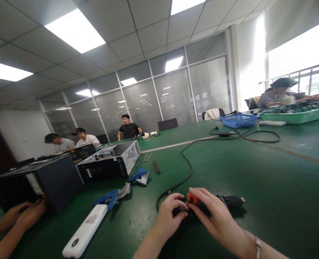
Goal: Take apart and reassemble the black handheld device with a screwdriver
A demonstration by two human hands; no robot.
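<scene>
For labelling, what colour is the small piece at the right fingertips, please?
Small piece: orange; head view.

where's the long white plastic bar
In the head view, the long white plastic bar lies lower left on the green table, beside a blue-and-grey glove, left of the wearer's left hand.

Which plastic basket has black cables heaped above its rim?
The long green plastic basket at far right; the smaller blue plastic basket, farther left, shows no heap.

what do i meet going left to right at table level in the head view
A co-worker's hands → white device → farther blue-and-grey glove → left hand → right hand → green basket.
</scene>
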